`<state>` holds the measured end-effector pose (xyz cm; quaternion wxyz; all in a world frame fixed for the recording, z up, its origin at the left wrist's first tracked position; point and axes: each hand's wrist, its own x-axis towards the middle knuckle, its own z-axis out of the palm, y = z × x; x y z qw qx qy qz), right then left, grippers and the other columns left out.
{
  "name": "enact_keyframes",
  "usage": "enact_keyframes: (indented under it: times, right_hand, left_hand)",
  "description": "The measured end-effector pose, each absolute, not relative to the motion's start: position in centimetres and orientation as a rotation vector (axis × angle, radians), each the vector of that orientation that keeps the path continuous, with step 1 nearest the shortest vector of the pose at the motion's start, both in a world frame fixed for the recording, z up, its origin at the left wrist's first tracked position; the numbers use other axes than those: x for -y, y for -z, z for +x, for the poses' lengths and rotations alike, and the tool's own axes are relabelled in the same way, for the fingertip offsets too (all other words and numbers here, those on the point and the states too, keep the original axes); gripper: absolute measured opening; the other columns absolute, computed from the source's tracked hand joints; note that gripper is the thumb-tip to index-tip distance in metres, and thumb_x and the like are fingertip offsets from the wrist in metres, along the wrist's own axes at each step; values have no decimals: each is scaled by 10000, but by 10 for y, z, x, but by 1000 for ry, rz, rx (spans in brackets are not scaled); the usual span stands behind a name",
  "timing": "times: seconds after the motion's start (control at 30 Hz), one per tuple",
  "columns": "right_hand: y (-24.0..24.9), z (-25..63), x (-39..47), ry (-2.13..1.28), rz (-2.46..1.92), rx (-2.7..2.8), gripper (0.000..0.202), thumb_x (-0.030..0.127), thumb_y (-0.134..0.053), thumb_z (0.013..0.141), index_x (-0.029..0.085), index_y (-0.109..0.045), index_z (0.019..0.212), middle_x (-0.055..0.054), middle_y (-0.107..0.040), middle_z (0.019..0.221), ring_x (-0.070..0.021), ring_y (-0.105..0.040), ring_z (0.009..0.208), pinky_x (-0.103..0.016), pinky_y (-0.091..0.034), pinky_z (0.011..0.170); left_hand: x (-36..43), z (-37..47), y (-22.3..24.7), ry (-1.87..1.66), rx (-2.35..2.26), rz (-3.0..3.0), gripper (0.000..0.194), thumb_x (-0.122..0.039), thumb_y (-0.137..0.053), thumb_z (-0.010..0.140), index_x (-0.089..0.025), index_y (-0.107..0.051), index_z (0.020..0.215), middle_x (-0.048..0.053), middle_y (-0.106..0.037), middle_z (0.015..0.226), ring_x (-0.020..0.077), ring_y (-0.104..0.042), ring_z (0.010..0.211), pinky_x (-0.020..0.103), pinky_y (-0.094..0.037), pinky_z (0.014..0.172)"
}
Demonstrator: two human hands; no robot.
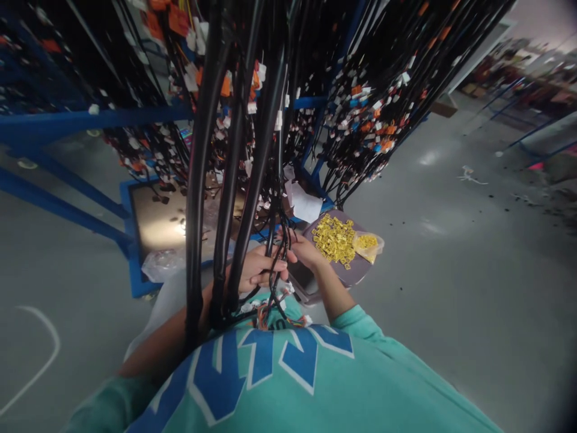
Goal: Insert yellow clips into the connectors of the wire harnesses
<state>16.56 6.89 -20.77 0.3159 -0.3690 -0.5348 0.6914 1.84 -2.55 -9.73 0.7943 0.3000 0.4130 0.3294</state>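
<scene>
Both hands at the thin cables.
The left hand (258, 266) grasps the thin cables (285, 231) near the tray's (356, 274) left edge; the right hand (306, 250) meets them, grip unclear. Yellow clips (332, 240) lie loose, others bagged; none discernible on the cables.

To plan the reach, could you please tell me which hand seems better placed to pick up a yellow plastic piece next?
Probably the right: the right hand is nearer the yellow plastic pieces, while the left hand is farther off, across the thin black cables.
</scene>
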Motion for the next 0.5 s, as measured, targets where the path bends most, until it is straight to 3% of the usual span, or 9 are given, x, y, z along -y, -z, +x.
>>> enact_keyframes:
  times: [0.13,0.23,0.33,0.4,0.47,0.5]
  right_hand:
    - [210,164,-61,-2026,-987,1274,263,313,-752,571,152,-619,730,5,-620,647,-107,-561,602,-212,-445,559]
    - [193,186,-58,-2079,-993,1200,269,369,-718,653,136,-616,738,18,-581,549,-101,-552,491,-205,-430,465]
    - [166,205,-55,-2184,-841,971,199,330,-666,732,145,-614,786,48,-532,512,-88,-525,441,-207,-454,445]
    - [145,207,-51,-2256,-709,769,129,292,-582,812,166,-606,817,63,-492,503,-73,-488,427,-190,-451,430]
    - [127,200,-46,-2308,-641,580,177,269,-446,902,184,-592,849,65,-476,507,-65,-472,431,-171,-450,429]
    - [119,195,-43,-2320,-627,504,229,259,-382,933,187,-583,850,63,-476,509,-62,-475,436,-163,-456,440]
  left_hand:
    - [26,17,96,-751,-989,682,194,-218,-667,570,-145,-603,739,-2,-594,490,11,-215,270,193,-104,341]
    - [23,16,102,-812,-1135,724,130,-187,-616,610,-138,-578,725,-2,-565,490,37,-301,311,193,-152,343]
    - [18,15,113,-875,-1287,800,169,-125,-581,625,-122,-563,794,14,-577,551,76,-406,400,198,-246,378]
    - [15,14,121,-954,-1395,874,239,-80,-554,632,-123,-544,867,38,-606,682,114,-503,535,219,-366,471]
    - [13,12,127,-1068,-1508,963,305,-48,-540,642,-139,-527,933,59,-604,860,160,-566,771,287,-464,693]
    - [13,12,129,-1123,-1555,1001,336,-41,-546,647,-152,-524,963,63,-589,949,180,-556,901,325,-452,827]
